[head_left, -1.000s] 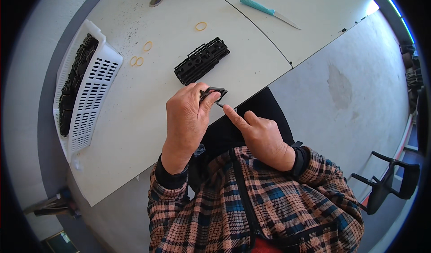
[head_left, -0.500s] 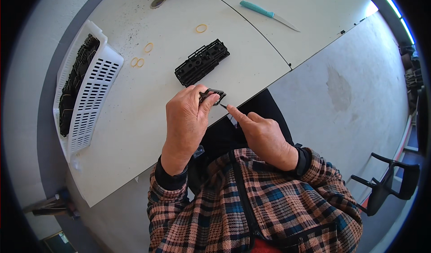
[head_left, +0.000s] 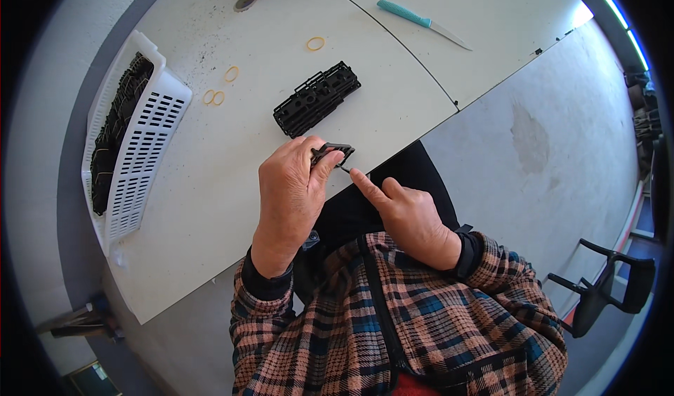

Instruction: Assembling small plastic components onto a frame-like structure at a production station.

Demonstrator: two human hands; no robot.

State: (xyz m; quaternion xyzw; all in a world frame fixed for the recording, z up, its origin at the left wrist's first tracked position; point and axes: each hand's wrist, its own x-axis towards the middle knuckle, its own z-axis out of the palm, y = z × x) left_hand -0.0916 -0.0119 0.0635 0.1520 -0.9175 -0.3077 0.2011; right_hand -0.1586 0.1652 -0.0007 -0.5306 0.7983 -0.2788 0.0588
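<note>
Near the table's front edge, my left hand (head_left: 286, 189) pinches a small black plastic part (head_left: 342, 149) with an open, frame-like shape. My right hand (head_left: 414, 217) is curled, with its index finger stretched toward that part. From under this fingertip a thin dark tool (head_left: 345, 169) pokes out and meets the part's lower edge; the rest of it is hidden in the palm, so its kind does not show. Just beyond my hands, a block of stacked black plastic parts (head_left: 316, 100) lies on the white table (head_left: 203, 220).
At the left stands a white slotted basket (head_left: 158, 126) filled with black parts (head_left: 116, 140). Yellow rubber bands (head_left: 315, 43) lie about the table. A turquoise-handled knife (head_left: 414, 17) rests at the far right, a tape roll (head_left: 246, 1) at the back. A black chair (head_left: 611, 280) stands lower right.
My right index fingertip has shifted slightly left and down, along with the thin tool beside the part. My left hand has hardly moved.
</note>
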